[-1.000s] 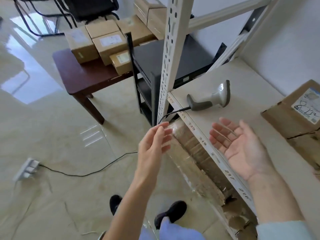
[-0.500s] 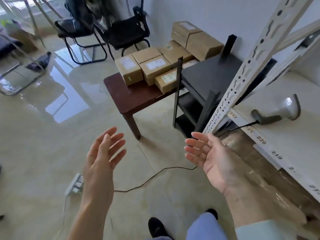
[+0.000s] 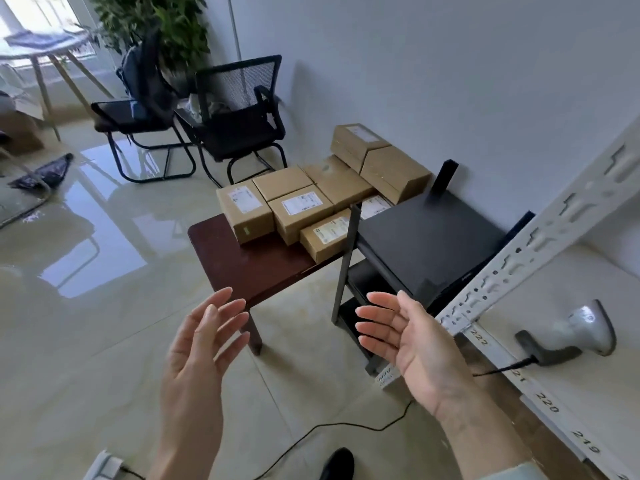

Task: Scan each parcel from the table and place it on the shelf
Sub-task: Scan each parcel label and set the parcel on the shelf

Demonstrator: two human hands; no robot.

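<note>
Daylight comes in from a window [image 3: 52,15] at the upper left of the frame, where the pane is blown out to near white. The glossy floor [image 3: 86,244] on the left mirrors that light in a broad pale-blue patch of glare, with reflections of the chairs [image 3: 239,109] in it. The white wall [image 3: 450,81] at upper right is evenly lit and soft grey. Shadows are faint and diffuse; a weak one lies under the counter [image 3: 249,268]. The wide lens bends straight lines: the shelf post [image 3: 540,237] at right leans and curves. The centre is fairly sharp; the upper left corner and the plant [image 3: 162,26] look soft and smeared. The left hand [image 3: 204,344] and right hand [image 3: 408,337] are slightly blurred at the fingertips.
</note>
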